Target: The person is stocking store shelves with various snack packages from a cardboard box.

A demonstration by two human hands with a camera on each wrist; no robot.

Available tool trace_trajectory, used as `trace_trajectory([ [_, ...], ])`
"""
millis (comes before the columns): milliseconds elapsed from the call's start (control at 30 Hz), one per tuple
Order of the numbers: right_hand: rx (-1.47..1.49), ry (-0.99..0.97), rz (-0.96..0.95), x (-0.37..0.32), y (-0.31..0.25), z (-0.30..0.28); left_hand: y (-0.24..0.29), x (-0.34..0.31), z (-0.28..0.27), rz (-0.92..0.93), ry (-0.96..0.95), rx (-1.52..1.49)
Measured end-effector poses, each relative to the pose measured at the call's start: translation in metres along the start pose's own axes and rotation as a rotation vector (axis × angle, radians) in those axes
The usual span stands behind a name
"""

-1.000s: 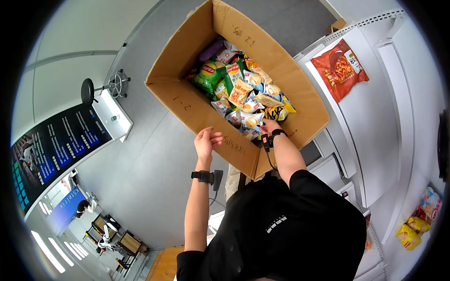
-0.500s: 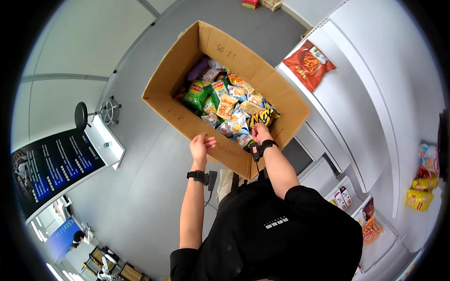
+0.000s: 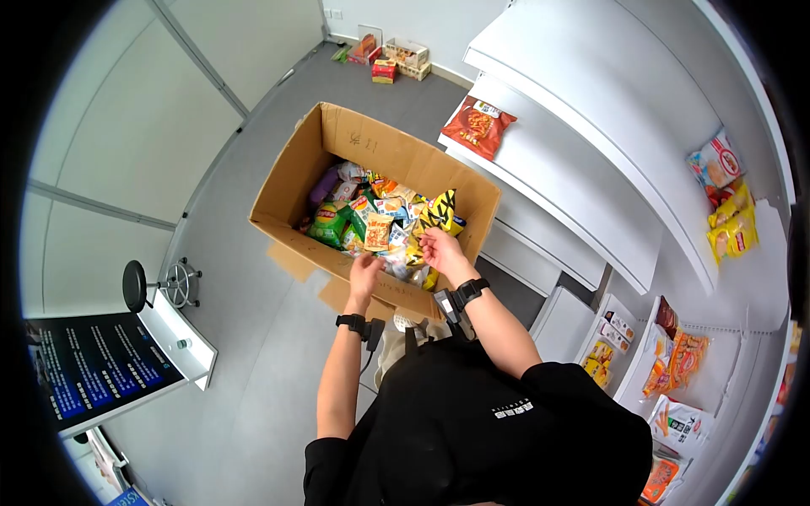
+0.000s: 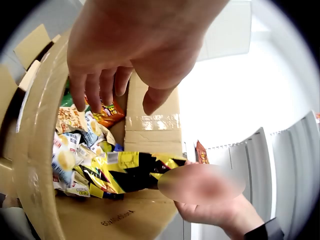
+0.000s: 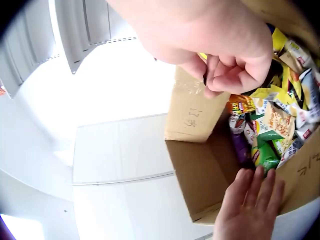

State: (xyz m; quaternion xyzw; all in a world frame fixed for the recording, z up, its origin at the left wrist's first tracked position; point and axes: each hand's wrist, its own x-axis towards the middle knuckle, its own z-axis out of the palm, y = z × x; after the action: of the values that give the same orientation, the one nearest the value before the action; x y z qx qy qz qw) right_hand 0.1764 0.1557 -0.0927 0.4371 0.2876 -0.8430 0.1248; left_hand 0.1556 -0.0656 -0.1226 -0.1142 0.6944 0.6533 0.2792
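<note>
My right hand [image 3: 443,251] pinches the end of a yellow-and-black snack bag [image 3: 440,209] over the right side of a large cardboard box [image 3: 278,198]. In the left wrist view that bag [image 4: 137,172] stretches from the pinching fingers across the other packets. My left hand [image 3: 364,275] hangs at the box's near wall, fingers loosely spread and holding nothing. Packets fill the bottom of the box, among them a green chip bag [image 3: 327,226], a beige packet [image 3: 377,232] and a purple one [image 3: 324,185].
White shelves [image 3: 582,160] rise on the right. A red snack bag [image 3: 478,126] lies on one, yellow bags [image 3: 732,228] on another, and orange packets [image 3: 685,358] lower down. A black stool [image 3: 135,285] stands at the left; small cartons [image 3: 384,71] sit on the floor beyond.
My right hand has come up from among the packets with the yellow-and-black bag. The head view has shifted, showing more shelf on the right. My left hand stays near the box's near wall.
</note>
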Motion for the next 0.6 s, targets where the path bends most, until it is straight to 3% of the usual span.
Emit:
trace_trajectory([
  [100,0.091,-0.071,-0.014,-0.039,-0.001,0.015,0.006,-0.008,0.013,0.149,-0.064,0.205],
  [167,0.135,-0.114,0.001,-0.064,-0.004,0.025,0.017,-0.021,0.022,0.382,-0.036,0.51],
  [200,0.151,-0.138,-0.002,-0.076,-0.005,0.03,0.036,-0.038,0.028,0.414,-0.069,0.531],
  [333,0.22,-0.232,-0.003,-0.117,-0.004,0.05,0.047,-0.068,0.05,0.676,0.101,0.71],
  [467,0.278,-0.334,-0.016,-0.147,-0.001,0.067,0.057,-0.077,0.065,0.83,0.219,0.638],
  [567,0.271,-0.377,-0.06,-0.167,-0.006,0.073,0.061,-0.06,0.068,0.768,0.075,0.463],
  [600,0.271,-0.392,-0.075,-0.171,-0.006,0.072,0.066,-0.065,0.07,0.839,0.122,0.462],
])
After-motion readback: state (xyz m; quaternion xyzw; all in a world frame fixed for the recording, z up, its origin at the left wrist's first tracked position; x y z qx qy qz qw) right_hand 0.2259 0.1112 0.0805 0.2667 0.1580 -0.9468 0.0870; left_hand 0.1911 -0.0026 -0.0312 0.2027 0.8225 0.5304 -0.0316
